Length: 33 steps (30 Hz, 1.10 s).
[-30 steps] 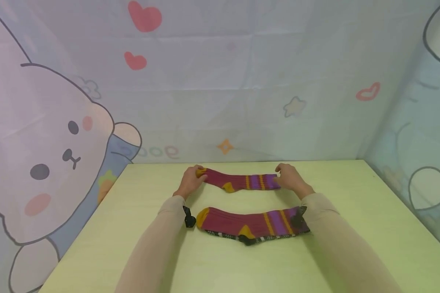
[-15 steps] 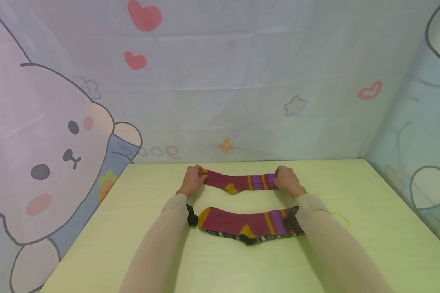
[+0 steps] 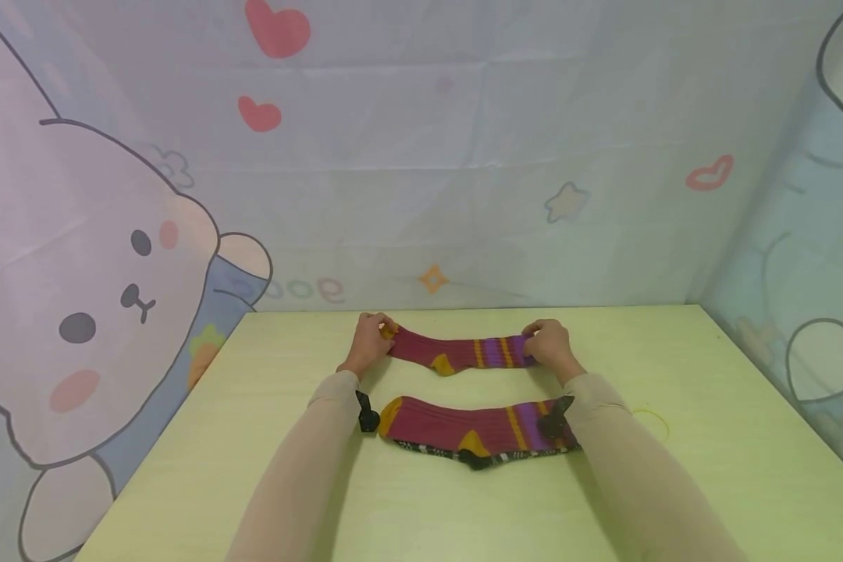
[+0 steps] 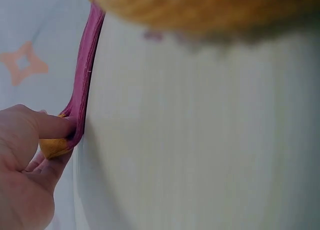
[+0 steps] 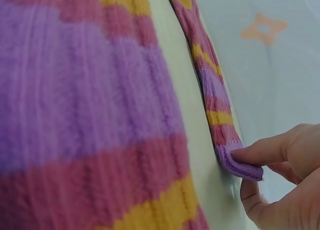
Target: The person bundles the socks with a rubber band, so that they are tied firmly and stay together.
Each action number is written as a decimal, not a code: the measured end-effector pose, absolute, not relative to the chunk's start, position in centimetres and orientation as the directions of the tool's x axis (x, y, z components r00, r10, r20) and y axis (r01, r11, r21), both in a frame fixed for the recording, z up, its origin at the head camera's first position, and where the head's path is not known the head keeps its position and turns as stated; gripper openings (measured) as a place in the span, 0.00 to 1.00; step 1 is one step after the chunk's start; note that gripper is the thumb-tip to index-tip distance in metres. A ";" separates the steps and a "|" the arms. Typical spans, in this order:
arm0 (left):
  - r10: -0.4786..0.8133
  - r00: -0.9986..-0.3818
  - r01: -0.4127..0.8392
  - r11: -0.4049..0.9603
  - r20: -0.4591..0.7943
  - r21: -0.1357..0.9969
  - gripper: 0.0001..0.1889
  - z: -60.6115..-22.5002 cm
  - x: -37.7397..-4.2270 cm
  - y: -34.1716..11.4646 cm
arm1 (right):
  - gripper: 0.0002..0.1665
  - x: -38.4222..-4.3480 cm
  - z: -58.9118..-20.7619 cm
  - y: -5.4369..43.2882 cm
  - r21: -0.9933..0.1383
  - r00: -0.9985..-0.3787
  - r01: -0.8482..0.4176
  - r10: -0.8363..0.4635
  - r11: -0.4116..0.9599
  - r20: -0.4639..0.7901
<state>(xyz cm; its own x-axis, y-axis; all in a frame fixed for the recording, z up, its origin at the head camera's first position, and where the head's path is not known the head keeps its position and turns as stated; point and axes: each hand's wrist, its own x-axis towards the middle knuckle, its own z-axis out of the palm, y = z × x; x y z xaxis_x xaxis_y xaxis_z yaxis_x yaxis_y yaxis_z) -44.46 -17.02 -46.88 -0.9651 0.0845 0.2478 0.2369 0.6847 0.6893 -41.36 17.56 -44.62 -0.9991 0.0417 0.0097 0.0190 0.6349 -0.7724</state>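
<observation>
A maroon sock (image 3: 439,351) with purple and yellow bands stretches across the far part of the table, its heel toward me. My left hand (image 3: 369,345) pinches its yellow toe (image 4: 54,147) between thumb and fingers. At the other end, my right hand (image 3: 551,343) grips the purple cuff (image 5: 240,166), thumb on one side and fingers on the other. Nearer to me lies a matching maroon sock (image 3: 428,423), flat, its cuff end partly behind the right wrist's black camera mount (image 3: 553,419). Under it shows the edge of a black-and-white patterned sock (image 3: 479,462).
The pale yellow-green table (image 3: 464,515) meets a printed cloth backdrop (image 3: 421,179) at its far edge. Beside my right sleeve (image 3: 646,468) lies a thin yellow loop (image 3: 656,414). Another black mount (image 3: 368,417) sits at my left wrist, close to the near sock's toe.
My right hand has moved left onto the far sock's cuff and taken hold of it. The far sock has shifted slightly right and toward me. The yellow loop has come into view.
</observation>
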 end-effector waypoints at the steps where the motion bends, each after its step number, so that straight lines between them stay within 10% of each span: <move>1: 0.084 -0.964 0.239 0.684 0.251 0.689 0.10 -46.8 -44.4 -17.0 | 0.24 -41.3 -44.6 17.5 -0.784 -0.999 0.032 0.054 0.620 0.002; 15: 0.141 -0.956 0.281 0.681 0.256 0.676 0.13 -46.8 -44.4 -17.3 | 0.23 -41.0 -43.9 17.4 -0.903 -0.994 0.092 -0.022 0.419 -0.111; 33: 0.133 -0.961 0.269 0.634 0.240 0.725 0.26 -46.3 -43.7 -17.5 | 0.25 -40.6 -44.5 18.6 -0.873 -0.991 0.021 -0.104 0.487 -0.082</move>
